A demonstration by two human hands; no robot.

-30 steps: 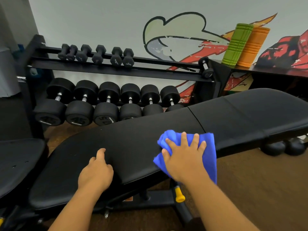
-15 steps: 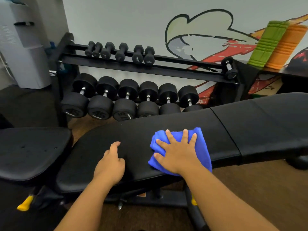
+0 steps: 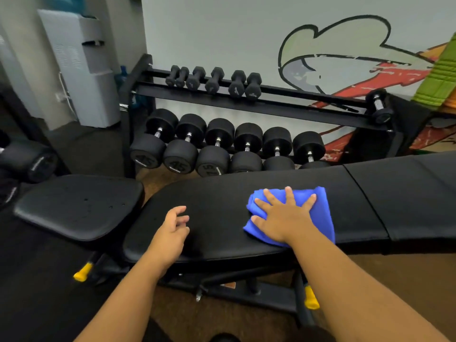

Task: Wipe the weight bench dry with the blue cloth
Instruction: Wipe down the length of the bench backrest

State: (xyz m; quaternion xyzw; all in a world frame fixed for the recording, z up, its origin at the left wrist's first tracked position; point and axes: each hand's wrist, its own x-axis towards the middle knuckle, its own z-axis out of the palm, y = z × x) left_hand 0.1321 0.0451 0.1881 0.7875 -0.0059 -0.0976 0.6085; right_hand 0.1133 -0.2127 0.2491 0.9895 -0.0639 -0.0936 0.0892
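The black padded weight bench (image 3: 222,201) runs across the middle of the view, its long back pad meeting a second pad at a seam on the right. A bunched blue cloth (image 3: 323,213) lies on the back pad. My right hand (image 3: 281,215) presses flat on the cloth with fingers spread. My left hand (image 3: 171,230) hovers at the left end of the same pad, fingers loosely curled, holding nothing.
A separate black seat pad (image 3: 79,206) sits at the left. Behind the bench a rack (image 3: 271,104) holds several large dumbbells (image 3: 217,149) below and small ones above. Yellow-tipped levers (image 3: 82,272) stick out under the bench. A white appliance (image 3: 81,70) stands back left.
My right hand and the cloth have slid left along the back pad. My left hand has lifted off the pad edge and its fingers have loosened. The view has shifted left.
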